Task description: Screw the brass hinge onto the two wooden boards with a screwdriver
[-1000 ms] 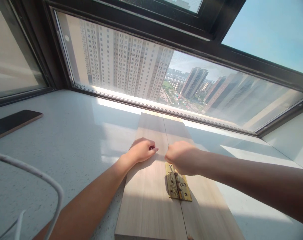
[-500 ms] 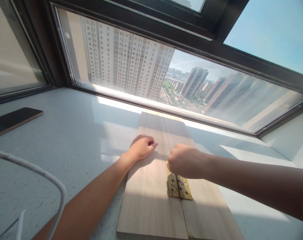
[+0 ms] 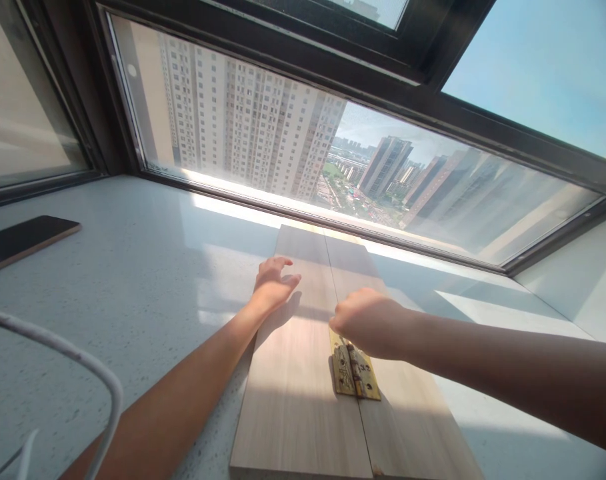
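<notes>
Two pale wooden boards, a left one [image 3: 303,413] and a right one [image 3: 413,413], lie side by side with a narrow seam between them. A brass-coloured hinge [image 3: 355,377] lies across that seam, with screw holes in both leaves. Over its far end is my right hand [image 3: 370,323], fingers curled into a fist; whatever it grips is hidden, and it covers part of the hinge. Above the left board's outer edge, my left hand [image 3: 275,280] has thumb and fingers apart, holding nothing, its shadow falling on the wood.
The boards rest on a speckled white sill [image 3: 147,293] and reach toward the window frame [image 3: 303,213]. A dark phone [image 3: 27,240] lies at the far left. A white cable [image 3: 83,357] curves through the lower left, close to my left forearm.
My left hand has shifted slightly left and away from me, and its curled fingers have spread. My right fist stays by the hinge's far end. The whole view has drifted a little.
</notes>
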Demonstrator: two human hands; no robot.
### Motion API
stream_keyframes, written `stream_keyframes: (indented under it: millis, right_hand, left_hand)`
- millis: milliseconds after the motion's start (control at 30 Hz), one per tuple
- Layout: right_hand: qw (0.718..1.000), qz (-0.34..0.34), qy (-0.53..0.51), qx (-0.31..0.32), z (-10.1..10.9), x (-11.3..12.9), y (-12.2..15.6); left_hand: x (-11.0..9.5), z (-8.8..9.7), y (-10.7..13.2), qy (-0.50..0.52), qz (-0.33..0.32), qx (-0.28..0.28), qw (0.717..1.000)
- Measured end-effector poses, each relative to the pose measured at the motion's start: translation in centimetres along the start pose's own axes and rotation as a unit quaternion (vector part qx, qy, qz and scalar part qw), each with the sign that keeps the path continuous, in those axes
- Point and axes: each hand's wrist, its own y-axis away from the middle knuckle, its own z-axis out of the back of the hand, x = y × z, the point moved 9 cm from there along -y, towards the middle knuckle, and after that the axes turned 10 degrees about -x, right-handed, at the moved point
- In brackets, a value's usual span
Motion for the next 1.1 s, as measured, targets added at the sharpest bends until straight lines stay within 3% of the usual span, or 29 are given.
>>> stream_keyframes:
  millis: [100, 233, 333, 433, 567, 633, 700, 800, 867, 900, 967, 1100]
  right_hand:
    - [0.996, 0.085, 0.030, -0.008, 0.0, 1.3, 0.4]
    - [0.995, 0.093, 0.019, 0.015, -0.3, 1.2, -0.1]
    - [0.999, 0.045, -0.008, 0.027, -0.3, 0.2, -1.0]
    - [0.997, -0.047, -0.041, 0.038, -0.4, -1.4, -1.5]
    - [0.989, -0.123, -0.067, 0.051, -0.7, -2.4, -1.6]
    - [0.987, -0.134, -0.075, 0.048, -0.6, -2.6, -1.5]
    - [0.986, -0.136, -0.080, 0.045, -0.6, -2.7, -1.5]
    - [0.987, -0.134, -0.082, 0.044, -0.8, -3.0, -1.4]
    - [0.987, -0.131, -0.082, 0.043, -1.0, -3.2, -1.4]
    - [0.987, -0.129, -0.083, 0.042, -1.0, -3.2, -1.3]
    - [0.988, -0.125, -0.086, 0.040, -1.1, -3.3, -1.2]
    - [0.988, -0.113, -0.093, 0.038, -1.0, -3.3, -1.0]
  left_hand:
    - [0.1, 0.1, 0.0, 0.011, 0.003, -0.003, 1.000]
    - [0.2, 0.0, 0.1, 0.027, 0.003, 0.005, 1.000]
    - [0.4, 0.0, 0.0, 0.031, 0.000, 0.004, 1.000]
    - [-0.1, 0.2, -0.4, 0.020, -0.016, -0.004, 1.000]
    - [-3.5, 1.2, 0.7, -0.006, -0.088, 0.007, 0.996]
    - [-6.3, 1.8, 3.2, -0.018, -0.144, 0.044, 0.988]
    - [-9.1, 2.0, 7.5, -0.032, -0.216, 0.098, 0.971]
    - [-14.0, 1.4, 16.9, -0.084, -0.468, 0.145, 0.867]
    - [-15.6, 1.6, 21.5, -0.081, -0.578, 0.066, 0.810]
    - [-15.8, 1.3, 22.9, -0.084, -0.597, 0.041, 0.797]
    - [-15.5, 0.0, 24.1, -0.096, -0.608, 0.045, 0.787]
    - [-14.7, -1.5, 24.0, -0.096, -0.613, 0.073, 0.781]
